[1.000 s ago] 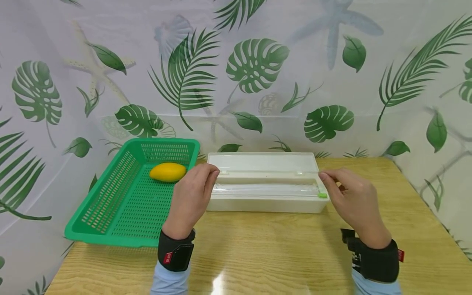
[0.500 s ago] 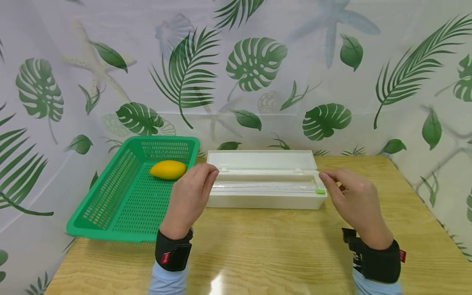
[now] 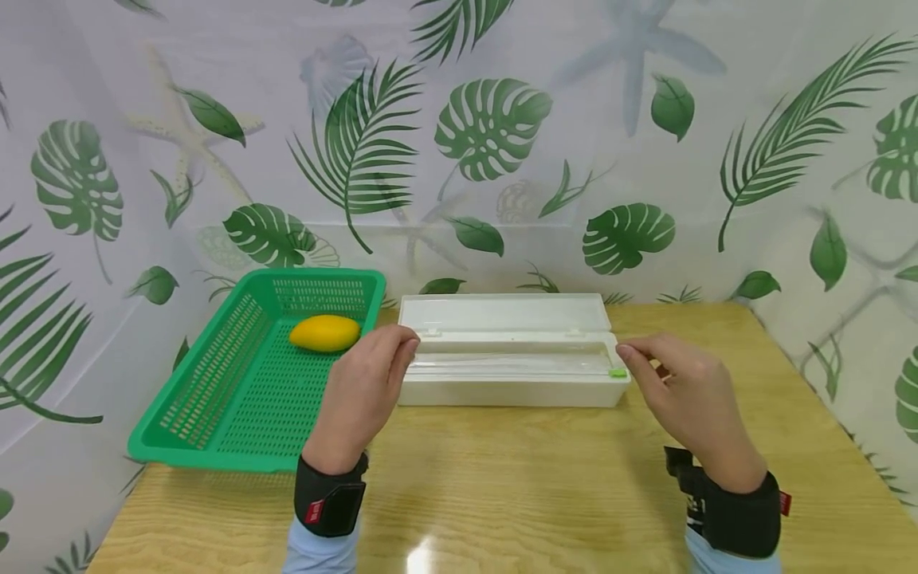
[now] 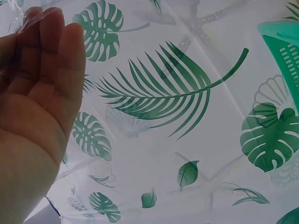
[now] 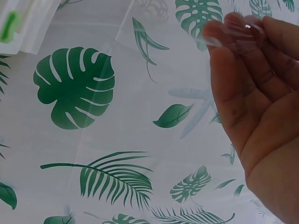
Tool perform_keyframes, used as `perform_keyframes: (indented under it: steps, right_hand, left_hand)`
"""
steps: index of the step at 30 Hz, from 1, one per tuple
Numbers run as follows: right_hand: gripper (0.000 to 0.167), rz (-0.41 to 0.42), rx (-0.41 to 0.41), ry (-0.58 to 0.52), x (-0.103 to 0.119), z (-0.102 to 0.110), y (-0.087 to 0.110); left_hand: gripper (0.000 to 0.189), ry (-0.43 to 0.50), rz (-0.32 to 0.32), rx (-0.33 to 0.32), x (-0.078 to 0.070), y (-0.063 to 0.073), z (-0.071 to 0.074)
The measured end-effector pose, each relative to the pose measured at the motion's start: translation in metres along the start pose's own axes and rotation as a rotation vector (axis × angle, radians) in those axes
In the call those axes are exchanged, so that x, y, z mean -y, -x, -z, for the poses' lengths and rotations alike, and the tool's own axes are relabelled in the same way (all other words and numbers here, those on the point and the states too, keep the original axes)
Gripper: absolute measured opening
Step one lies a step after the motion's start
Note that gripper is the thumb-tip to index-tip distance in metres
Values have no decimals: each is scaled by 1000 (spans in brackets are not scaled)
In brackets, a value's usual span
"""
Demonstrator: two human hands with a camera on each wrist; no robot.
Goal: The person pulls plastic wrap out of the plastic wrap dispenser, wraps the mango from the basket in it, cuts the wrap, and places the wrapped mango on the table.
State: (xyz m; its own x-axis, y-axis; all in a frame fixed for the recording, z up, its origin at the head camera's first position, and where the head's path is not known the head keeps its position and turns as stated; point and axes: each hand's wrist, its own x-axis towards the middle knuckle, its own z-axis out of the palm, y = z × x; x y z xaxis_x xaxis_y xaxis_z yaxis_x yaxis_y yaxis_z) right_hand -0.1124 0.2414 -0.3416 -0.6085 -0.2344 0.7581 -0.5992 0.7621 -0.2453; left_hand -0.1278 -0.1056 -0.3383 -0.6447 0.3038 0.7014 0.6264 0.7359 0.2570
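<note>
Between finger and thumb, my left hand pinches clear cling film, which glints at the fingertips in the left wrist view. My right hand pinches cling film too, seen as a thin shiny fold in the right wrist view. Both hands are raised in front of a long white cling film dispenser, one at each end. Its lid is tipped back, and a film roll lies inside. A green slider sits at the right end of its front edge.
To the left, a green plastic basket holds a yellow mango; my left hand overlaps its right side in the head view. Everything stands on a wooden table. Behind rises a leaf-patterned curtain.
Both hands keep their pinch and stay nearly in place, the left drifting slightly left. The head view shifts a little; dispenser, basket and mango stay put.
</note>
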Motion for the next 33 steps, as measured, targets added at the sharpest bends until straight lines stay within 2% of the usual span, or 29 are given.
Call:
perform_keyframes:
  steps: [10, 13, 17, 21, 26, 33]
  right_hand:
    - [19, 28, -9, -27, 2, 3, -3]
    - [20, 8, 12, -27, 3, 5, -1]
    - [19, -26, 49, -23, 5, 9, 1]
    - [15, -30, 74, -18, 6, 10, 0]
    - [15, -23, 98, -16, 8, 12, 1]
    - [18, -38, 145, -19, 12, 17, 3]
  left_hand:
    - [8, 28, 7, 37, 0, 0, -1]
    - [9, 50, 8, 52, 0, 0, -2]
    - [19, 60, 4, 103, 0, 1, 0]
    - [25, 39, -28, 134, -1, 4, 5]
    - [21, 27, -72, 122, 0, 8, 10]
    - [19, 4, -78, 116, -3, 9, 15]
